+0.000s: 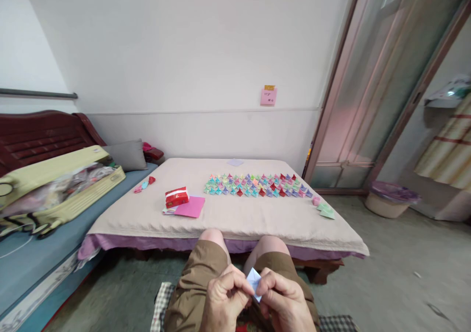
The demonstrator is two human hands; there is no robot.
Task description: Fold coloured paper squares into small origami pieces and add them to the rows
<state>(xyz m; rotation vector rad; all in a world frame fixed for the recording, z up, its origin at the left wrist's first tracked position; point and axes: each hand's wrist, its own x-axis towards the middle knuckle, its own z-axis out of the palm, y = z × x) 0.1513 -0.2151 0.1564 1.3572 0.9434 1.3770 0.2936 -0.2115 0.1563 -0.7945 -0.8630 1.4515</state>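
Between my two hands, above my lap, is a small folded piece of light blue paper, its top corner pointing up. My left hand pinches its left edge between thumb and fingers. On the opposite edge, my right hand grips it the same way. Beyond my knees, several rows of small folded paper pieces in many colours lie on the cloth-covered low table. The lower part of the held paper is partly covered by my fingers.
On the table's left, a red packet rests by pink paper sheets. Green paper pieces lie near the right edge, and a pale sheet at the back. An open yellow suitcase sits far left; a lined bin stands right.
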